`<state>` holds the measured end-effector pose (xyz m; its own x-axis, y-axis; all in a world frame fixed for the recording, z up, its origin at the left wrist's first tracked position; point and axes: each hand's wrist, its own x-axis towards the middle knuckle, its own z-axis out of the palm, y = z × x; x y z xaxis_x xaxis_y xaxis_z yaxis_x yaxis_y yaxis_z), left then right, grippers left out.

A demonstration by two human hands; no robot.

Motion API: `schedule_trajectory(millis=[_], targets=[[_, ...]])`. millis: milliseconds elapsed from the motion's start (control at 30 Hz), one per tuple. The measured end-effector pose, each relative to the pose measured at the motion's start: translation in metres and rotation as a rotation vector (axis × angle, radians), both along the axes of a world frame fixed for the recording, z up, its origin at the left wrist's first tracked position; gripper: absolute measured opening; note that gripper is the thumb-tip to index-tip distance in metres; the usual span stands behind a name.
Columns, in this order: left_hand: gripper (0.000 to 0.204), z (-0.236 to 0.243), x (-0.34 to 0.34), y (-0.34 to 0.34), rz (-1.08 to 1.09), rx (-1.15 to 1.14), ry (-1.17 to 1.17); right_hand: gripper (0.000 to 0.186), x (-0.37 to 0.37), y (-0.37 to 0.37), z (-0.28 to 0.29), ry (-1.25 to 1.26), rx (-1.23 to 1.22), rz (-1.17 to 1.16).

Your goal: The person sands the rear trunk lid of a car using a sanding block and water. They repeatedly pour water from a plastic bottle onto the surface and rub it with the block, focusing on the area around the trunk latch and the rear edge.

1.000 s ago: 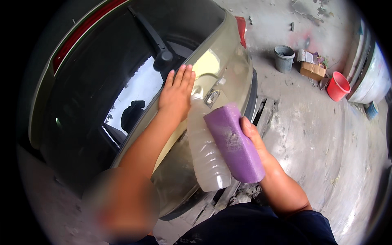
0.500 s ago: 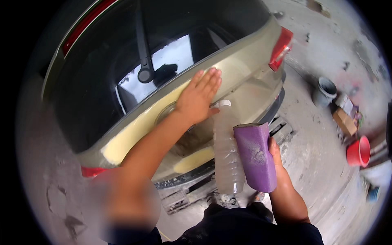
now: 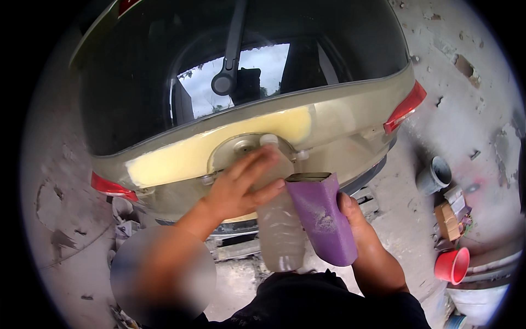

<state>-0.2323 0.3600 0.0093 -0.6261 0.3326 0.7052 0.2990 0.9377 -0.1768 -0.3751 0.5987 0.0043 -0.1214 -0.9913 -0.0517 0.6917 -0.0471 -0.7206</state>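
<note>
While clamping the block [image 3: 323,219] in the right hand [image 3: 357,215], beside the bottle [image 3: 282,236], now drops the left hand [image 3: 236,185], thumb spread from fingers, off the yellow patch [image 3: 175,158] and over the bottle, cannot tell if touching, leaving more of that patch exposed.

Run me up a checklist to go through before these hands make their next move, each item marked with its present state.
1. Right hand has a grip on the purple, roughly rectangular block: ok, thumb along its side.
2. Block's face unmarked: not ok, a pale smear shows.
3. White round cap on the translucent ribbed plastic bottle: ok, though tightness is unclear.
4. Left hand touching the bottle: cannot tell, it overlaps the bottle and is blurred.
5. Dark-grey rear wiper clear of the pale-yellow elongated patch: ok, it lies over the black glass window.
</note>
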Motion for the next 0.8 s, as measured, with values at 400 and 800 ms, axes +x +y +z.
schedule_trajectory(millis=[400,800], targets=[[0.094,-0.001,0.040,-0.043,-0.191,1.212,0.398,0.067,-0.106,-0.073,0.030,2.220,-0.419,-0.692],[0.089,-0.008,0.025,-0.105,-0.259,1.223,0.430,0.062,-0.108,-0.110,0.006,2.346,-0.649,-0.841]])
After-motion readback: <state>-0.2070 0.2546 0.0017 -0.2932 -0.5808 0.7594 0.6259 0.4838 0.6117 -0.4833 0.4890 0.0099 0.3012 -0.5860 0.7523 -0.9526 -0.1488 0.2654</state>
